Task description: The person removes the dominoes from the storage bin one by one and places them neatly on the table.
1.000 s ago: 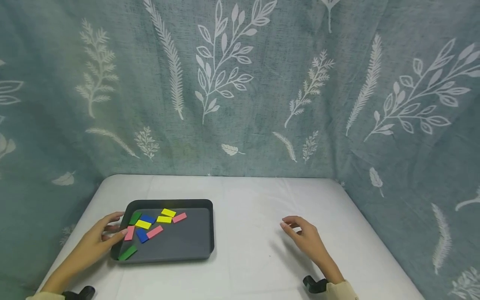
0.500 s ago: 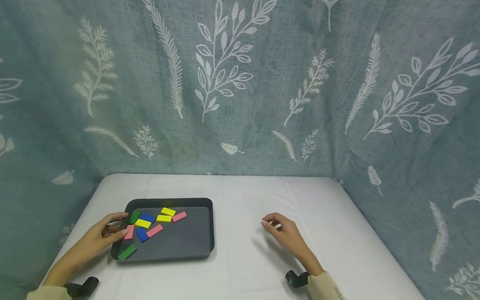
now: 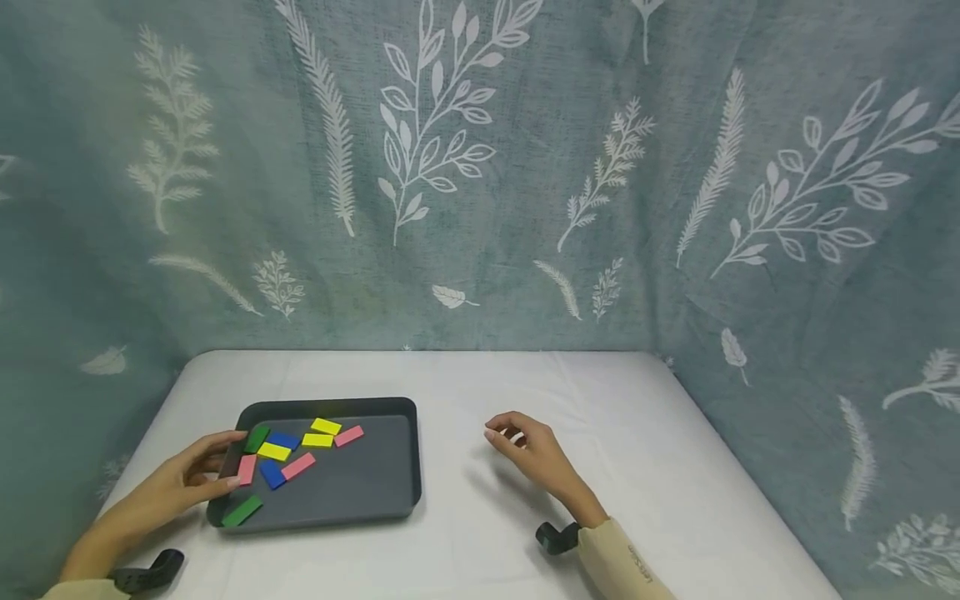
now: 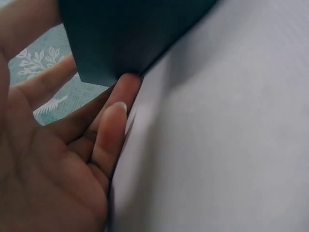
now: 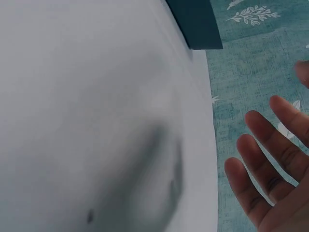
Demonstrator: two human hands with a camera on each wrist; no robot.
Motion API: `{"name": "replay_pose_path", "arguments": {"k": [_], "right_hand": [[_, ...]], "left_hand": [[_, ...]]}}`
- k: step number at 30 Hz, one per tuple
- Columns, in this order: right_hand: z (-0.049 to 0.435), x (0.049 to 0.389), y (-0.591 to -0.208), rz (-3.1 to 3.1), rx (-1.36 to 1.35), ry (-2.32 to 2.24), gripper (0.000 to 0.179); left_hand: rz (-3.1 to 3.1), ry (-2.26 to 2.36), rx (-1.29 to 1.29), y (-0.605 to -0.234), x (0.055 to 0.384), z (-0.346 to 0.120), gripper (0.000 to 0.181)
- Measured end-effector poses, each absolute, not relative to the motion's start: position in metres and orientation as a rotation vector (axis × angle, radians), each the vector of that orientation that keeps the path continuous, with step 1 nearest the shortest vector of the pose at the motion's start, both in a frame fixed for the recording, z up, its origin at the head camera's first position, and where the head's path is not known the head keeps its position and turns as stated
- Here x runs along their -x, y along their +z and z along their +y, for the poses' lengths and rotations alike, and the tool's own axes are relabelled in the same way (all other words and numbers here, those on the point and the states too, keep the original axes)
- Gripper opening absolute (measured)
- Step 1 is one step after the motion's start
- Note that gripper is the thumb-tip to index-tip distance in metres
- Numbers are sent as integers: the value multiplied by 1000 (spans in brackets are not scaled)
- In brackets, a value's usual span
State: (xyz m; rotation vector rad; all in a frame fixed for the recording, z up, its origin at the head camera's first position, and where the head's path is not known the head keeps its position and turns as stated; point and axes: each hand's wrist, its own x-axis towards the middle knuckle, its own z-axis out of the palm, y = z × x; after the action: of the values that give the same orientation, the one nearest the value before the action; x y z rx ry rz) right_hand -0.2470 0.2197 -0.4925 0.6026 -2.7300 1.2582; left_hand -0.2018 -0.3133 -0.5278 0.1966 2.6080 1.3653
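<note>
A dark grey rectangular tray [image 3: 367, 479] lies on the left part of the table, holding several small flat blocks. Among them are a green block [image 3: 242, 511], a blue block [image 3: 272, 474], a yellow block [image 3: 318, 440] and a pink block [image 3: 348, 436]. My left hand [image 3: 168, 483] grips the tray's left end, thumb over the rim; in the left wrist view, fingertips [image 4: 128, 89] touch the tray's underside. My right hand [image 3: 532, 454] hovers above the cloth right of the tray, fingers loosely bent and holding nothing. The right wrist view shows the tray's corner [image 5: 198, 24] beyond those fingers.
A white cloth [image 3: 480, 542] covers the table. Behind it and along both sides hangs a green-blue curtain [image 3: 517, 167] with white leaf prints. A black wrist device [image 3: 557, 537] sits at the right wrist, and another [image 3: 153, 572] at the left.
My right hand has moved left across the table toward the tray. My left hand stays at the tray's left end, and the blocks lie as before. The head view has shifted slightly.
</note>
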Motion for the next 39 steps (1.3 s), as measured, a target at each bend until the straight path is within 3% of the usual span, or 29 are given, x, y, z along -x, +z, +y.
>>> {"name": "replay_pose_path", "arguments": {"k": [23,39], "right_hand": [[144,285,-463,-2722,-950,1206,25],[73,307,-462,-2813,-1164,1165,33]], "left_hand": [[2545,1342,-176,-530,195,-319,93],[2550,1335,-170,-529,198,-321,97]]}}
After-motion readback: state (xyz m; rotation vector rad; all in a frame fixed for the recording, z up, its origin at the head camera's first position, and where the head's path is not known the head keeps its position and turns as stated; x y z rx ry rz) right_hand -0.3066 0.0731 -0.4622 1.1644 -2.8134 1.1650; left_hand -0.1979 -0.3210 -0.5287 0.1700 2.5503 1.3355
